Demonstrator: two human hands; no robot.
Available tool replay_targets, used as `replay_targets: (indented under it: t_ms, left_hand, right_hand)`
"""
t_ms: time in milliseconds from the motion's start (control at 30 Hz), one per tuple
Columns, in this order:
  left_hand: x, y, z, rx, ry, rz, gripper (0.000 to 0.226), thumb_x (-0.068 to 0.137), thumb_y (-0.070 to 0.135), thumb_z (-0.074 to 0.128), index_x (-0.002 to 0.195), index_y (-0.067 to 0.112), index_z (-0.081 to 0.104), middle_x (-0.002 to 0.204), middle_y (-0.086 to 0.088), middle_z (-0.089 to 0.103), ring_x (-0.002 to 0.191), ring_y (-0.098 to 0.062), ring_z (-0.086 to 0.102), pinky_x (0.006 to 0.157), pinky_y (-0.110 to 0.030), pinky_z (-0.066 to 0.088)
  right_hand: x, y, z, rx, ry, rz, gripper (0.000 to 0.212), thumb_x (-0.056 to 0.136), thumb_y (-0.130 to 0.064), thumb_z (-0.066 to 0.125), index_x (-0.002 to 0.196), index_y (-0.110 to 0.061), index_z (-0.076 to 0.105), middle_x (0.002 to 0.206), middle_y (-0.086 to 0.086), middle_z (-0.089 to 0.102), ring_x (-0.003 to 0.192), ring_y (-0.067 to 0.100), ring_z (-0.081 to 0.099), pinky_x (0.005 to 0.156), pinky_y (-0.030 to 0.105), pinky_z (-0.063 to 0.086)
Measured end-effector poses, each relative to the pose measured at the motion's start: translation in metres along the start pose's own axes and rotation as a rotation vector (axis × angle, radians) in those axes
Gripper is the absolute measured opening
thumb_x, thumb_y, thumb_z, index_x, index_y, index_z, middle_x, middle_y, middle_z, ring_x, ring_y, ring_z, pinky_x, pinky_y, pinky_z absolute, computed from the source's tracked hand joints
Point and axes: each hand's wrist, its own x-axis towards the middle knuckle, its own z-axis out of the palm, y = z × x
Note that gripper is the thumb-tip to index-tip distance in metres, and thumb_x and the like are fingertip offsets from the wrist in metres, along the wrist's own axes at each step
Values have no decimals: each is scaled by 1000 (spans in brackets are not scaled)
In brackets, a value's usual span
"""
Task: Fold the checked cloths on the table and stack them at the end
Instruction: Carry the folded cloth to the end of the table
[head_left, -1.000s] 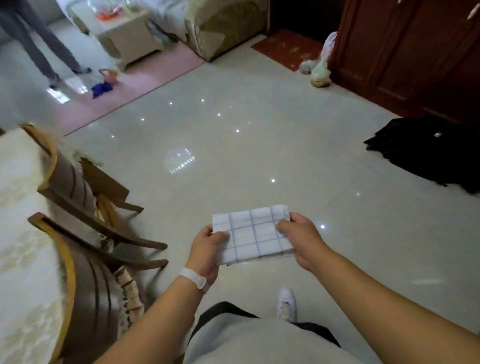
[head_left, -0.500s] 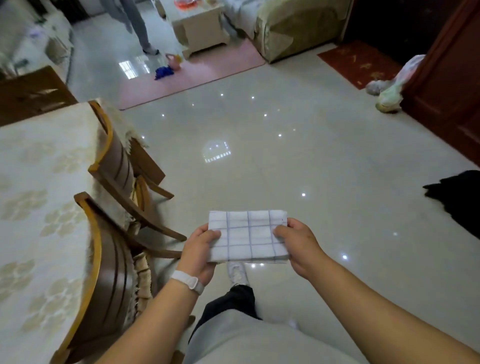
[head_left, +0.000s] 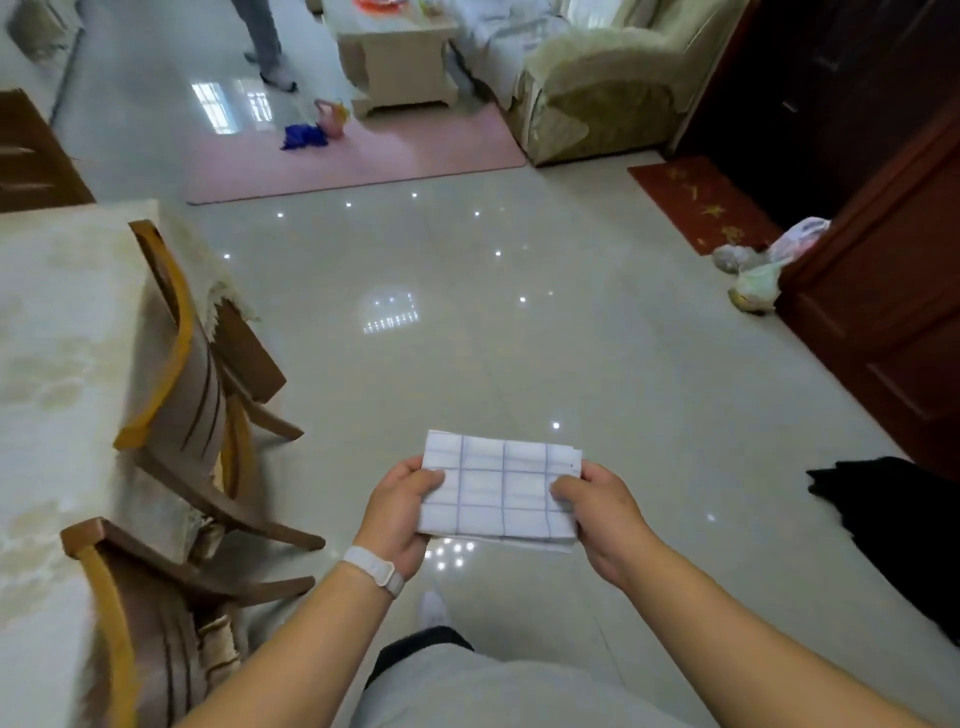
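the folded checked cloth (head_left: 501, 488) looked light, soft and floppy; the left grip (head_left: 397, 512) and right grip (head_left: 602, 512) each pinched a short edge, sensibly.

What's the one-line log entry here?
cloth: folded, over floor | left hand: grips left edge | right hand: grips right edge | table: at left

The pale glossy floor (head_left: 519, 353) before me reflected small points of light. At nine o'clock stood a table (head_left: 52, 338) under a cream cover, with two wooden chairs (head_left: 176, 374) against it. At twelve lay a pink rug (head_left: 395, 150) with a white coffee table (head_left: 400, 57); at one, a sofa (head_left: 608, 88); at three, dark red wooden doors (head_left: 883, 322).
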Motion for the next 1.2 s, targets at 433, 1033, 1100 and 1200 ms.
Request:
replay_targets:
  t_ms: [433, 1033, 1100, 1200]
  left_hand:
    - [74, 131, -54, -100, 108, 140, 17, 88, 1, 56, 102, 9, 60, 94, -15, 64, 82, -27, 59, 71, -37, 49]
    - [186, 220, -34, -205, 346, 181, 20, 86, 0, 56, 105, 6, 58, 100, -19, 65, 88, -32, 62, 68, -38, 51]
    - [205, 234, -18, -206, 366, 179, 18, 85, 0, 57, 103, 7, 58, 102, -20, 65, 88, -32, 62, 67, -38, 51]
    - [232, 257, 9, -214, 387, 187, 19, 85, 0, 57, 102, 7, 60, 106, -23, 65, 92, -34, 63, 74, -45, 53]
  right_hand:
    - [84, -104, 134, -89, -123, -115, 38, 63, -16, 57, 98, -8, 69, 100, 17, 73, 94, 36, 68, 85, 50, 55]
    - [244, -204, 203, -140, -340, -66, 14, 81, -6, 56, 91, -8, 67, 95, 15, 72, 83, 29, 67, 74, 42, 54]
    - [268, -228, 201, -154, -359, -63, 15, 80, -7, 57, 92, -3, 64, 94, 17, 71, 81, 28, 66, 72, 41, 52]
    - [305, -262, 198, -164, -377, -70, 19, 78, -10, 59, 93, 2, 60, 89, 17, 67, 80, 29, 63, 72, 42, 50]
